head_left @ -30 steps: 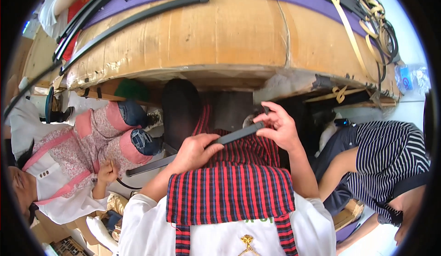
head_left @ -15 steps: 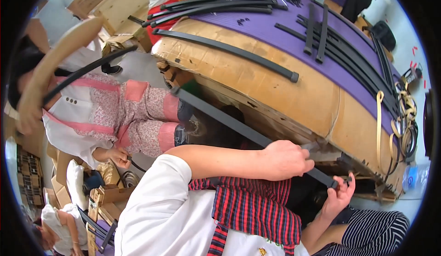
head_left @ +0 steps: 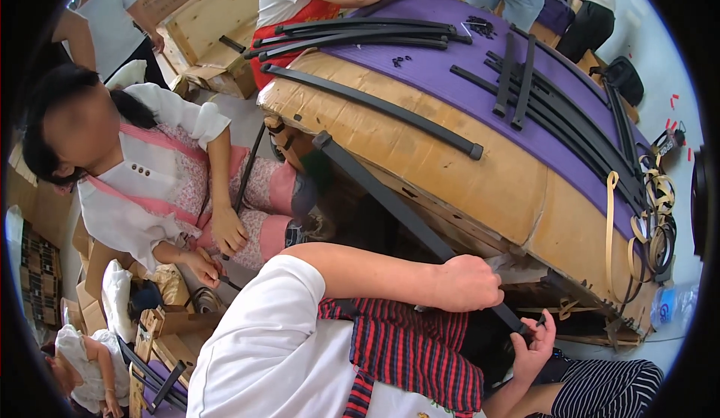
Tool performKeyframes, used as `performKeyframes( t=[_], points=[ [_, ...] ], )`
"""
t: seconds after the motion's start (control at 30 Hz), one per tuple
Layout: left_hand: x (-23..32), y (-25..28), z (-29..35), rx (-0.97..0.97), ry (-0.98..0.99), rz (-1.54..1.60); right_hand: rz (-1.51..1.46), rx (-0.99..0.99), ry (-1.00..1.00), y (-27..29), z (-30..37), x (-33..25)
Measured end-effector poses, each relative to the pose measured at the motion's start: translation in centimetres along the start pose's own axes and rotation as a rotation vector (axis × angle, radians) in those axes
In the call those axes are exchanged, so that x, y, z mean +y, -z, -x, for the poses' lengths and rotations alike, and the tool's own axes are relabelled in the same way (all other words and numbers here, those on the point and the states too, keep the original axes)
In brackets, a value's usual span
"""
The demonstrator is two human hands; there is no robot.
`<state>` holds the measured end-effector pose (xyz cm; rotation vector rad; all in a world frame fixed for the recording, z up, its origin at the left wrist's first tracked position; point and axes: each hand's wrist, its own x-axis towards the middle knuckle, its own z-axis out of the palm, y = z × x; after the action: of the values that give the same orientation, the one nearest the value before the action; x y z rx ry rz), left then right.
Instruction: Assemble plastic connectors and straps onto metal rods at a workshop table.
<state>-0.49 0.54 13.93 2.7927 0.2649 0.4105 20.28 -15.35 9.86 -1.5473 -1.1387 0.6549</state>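
Note:
A long black flat strip (head_left: 390, 196) with a cap on its far end slants down across my lap, beside the table's near edge. My left hand (head_left: 469, 283) is wrapped in a fist round its lower part. At the strip's near end, my right hand (head_left: 531, 347) pinches a small black end piece (head_left: 540, 319) between thumb and finger, with other fingers raised. The piece is too small to make out fully. Another capped black strip (head_left: 375, 104) lies along the near edge of the cardboard-covered table (head_left: 495, 212), beyond my hands.
More black strips (head_left: 360, 31) and small black parts (head_left: 480, 26) lie on the purple mat (head_left: 420, 65). Beige and black straps (head_left: 652, 230) hang off the right corner. A co-worker in a pink apron (head_left: 187, 163) sits at the left, handling a black strip. Other people stand across the table.
My right hand has shifted slightly left and down with the strip's near end. My left hand has dropped a little. The co-worker at left has lowered a raised arm and strip.

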Motion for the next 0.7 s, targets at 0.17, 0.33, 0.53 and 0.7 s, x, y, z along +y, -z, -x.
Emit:
performKeyframes(
  t=[0.17,0.33,0.53,0.7],
  points=[
    [0.2,-2.9,0.7,-0.074,-0.083,-0.001,0.268,-0.157,0.087,-3.0,0.0,-2.0],
    [-0.1,-5.4,2.1,-0.129,-0.088,0.091,0.305,-0.372,0.043,-6.8,0.1,-1.1],
    [-1.6,-8.3,4.8,-0.088,-0.001,0.207,0.321,-0.404,-0.102,-8.6,0.3,1.5],
    [-3.9,-8.9,7.1,-0.148,0.134,0.367,0.391,-0.41,-0.056,-8.3,0.2,3.2]
  ],
)
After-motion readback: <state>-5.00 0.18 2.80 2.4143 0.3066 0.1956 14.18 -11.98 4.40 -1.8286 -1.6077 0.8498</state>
